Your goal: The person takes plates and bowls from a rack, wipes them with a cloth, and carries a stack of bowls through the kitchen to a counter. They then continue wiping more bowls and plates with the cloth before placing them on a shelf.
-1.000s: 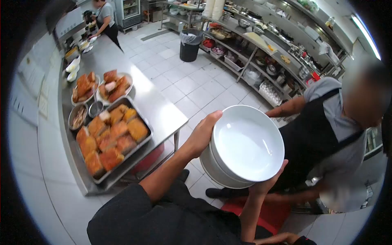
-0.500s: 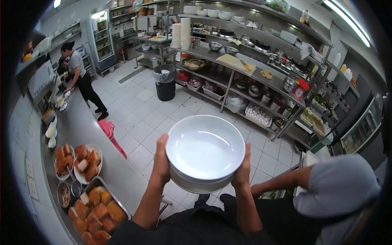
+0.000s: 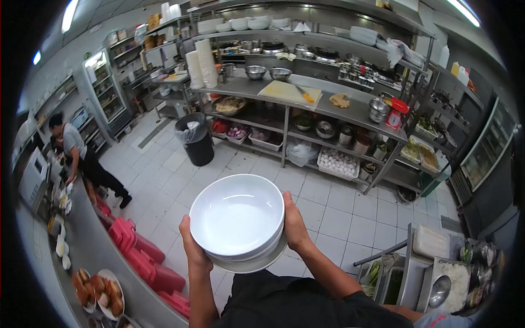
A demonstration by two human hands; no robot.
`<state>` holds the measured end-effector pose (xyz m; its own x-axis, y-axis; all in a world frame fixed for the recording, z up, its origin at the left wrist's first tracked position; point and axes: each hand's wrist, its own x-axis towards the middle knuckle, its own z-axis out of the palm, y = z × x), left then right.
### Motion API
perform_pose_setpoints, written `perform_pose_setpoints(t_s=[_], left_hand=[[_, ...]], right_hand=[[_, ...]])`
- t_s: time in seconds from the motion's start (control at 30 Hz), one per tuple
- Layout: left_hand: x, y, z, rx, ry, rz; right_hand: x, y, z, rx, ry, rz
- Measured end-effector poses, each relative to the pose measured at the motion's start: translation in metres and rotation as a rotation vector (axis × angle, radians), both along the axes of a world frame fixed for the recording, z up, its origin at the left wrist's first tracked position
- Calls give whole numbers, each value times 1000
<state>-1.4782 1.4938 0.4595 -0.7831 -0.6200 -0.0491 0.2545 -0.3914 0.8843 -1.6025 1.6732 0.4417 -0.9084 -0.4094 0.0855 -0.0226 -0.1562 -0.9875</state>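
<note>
A stack of white bowls point(image 3: 238, 216) is in front of my body at chest level, tilted slightly, and the top bowl's inside is bare and shiny. A wider pale rim shows under the stack, perhaps a plate or a larger bowl. My left hand point(image 3: 195, 249) grips the stack's left side, thumb up along the outer wall. On the opposite side my right hand point(image 3: 296, 224) holds it the same way. The fingers beneath are hidden by the bowls.
A steel counter point(image 3: 117, 246) runs along the left, with plates of browned meat point(image 3: 108, 295) at its near end. Red bins point(image 3: 145, 257) stand below it. Ahead are a black trash bin point(image 3: 195, 145) and a steel worktable point(image 3: 350, 112). A co-worker point(image 3: 85, 156) leans over the left counter.
My view has turned right, and the bowls have shifted left and slightly down in view, still in both hands. The nearby person in the grey cap has mostly left view at lower right.
</note>
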Motion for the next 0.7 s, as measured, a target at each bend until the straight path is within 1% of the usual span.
perform_pose_setpoints(t_s=[0.07, 0.2, 0.27, 0.3, 0.33, 0.4, 0.5, 0.57, 0.63, 0.7], left_hand=[[-43, -8, -8, 16, -12, -48], [-145, -25, -29, 21, -53, -59], [-197, -31, -26, -34, -78, -173], [-228, -35, -28, -25, -60, -238], [-254, -34, -22, -32, -114, -275], [-312, -34, -30, -35, -107, -395], [-388, -24, -40, -115, -136, -491], [-431, -9, -38, -100, -155, -570], [-476, 4, -46, -104, -149, -652], [-520, 21, -51, -107, -156, -682]], right_hand=[[-39, -3, -9, 47, 32, -58], [-113, -7, -26, -9, -44, -140], [-150, -7, -16, -27, -68, -218], [-170, -7, -19, -82, -61, -252], [-188, -3, -23, -98, -83, -266], [-221, 9, -26, -136, -121, -302], [-263, 22, -30, -208, -135, -459], [-295, 35, -34, -255, -127, -510], [-325, 49, -39, -249, -149, -580], [-358, 60, -38, -235, -154, -643]])
